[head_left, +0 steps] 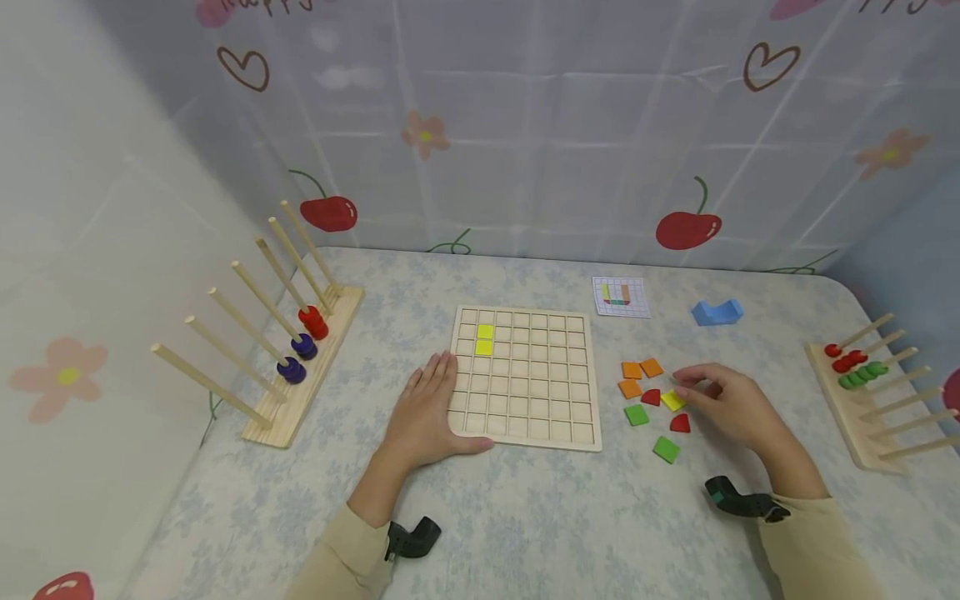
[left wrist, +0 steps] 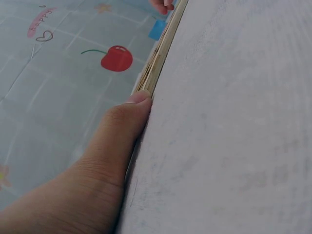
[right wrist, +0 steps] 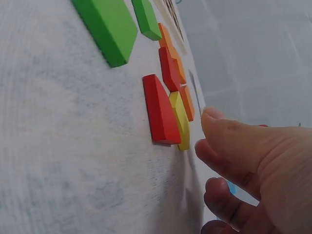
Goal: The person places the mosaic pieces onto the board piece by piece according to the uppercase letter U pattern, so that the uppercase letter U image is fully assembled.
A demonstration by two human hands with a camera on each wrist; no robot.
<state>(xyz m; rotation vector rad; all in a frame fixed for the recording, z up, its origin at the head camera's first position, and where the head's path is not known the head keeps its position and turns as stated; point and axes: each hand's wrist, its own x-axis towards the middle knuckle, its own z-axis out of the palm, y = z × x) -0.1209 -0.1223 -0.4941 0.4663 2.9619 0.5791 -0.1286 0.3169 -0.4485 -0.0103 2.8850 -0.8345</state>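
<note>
My left hand (head_left: 423,410) lies flat with its fingers along the left edge of the wooden grid board (head_left: 537,383), its thumb (left wrist: 117,129) against the near edge. Two yellow square tiles (head_left: 484,340) sit in adjoining cells, one above the other, near the board's upper left. To the right, my right hand (head_left: 729,404) hovers beside a loose yellow tile (head_left: 672,402). In the right wrist view its fingers are loosely bent and apart from that tile, holding nothing. Around it lie red quarter-round tiles (head_left: 680,423), green square tiles (head_left: 666,450) and orange square tiles (head_left: 632,370).
A pattern card (head_left: 621,297) lies behind the loose tiles, with a blue curved block (head_left: 717,312) to its right. At the far left stands a wooden peg rack (head_left: 330,333) with red and blue rings. Another peg rack (head_left: 855,408) with red and green beads stands at the right.
</note>
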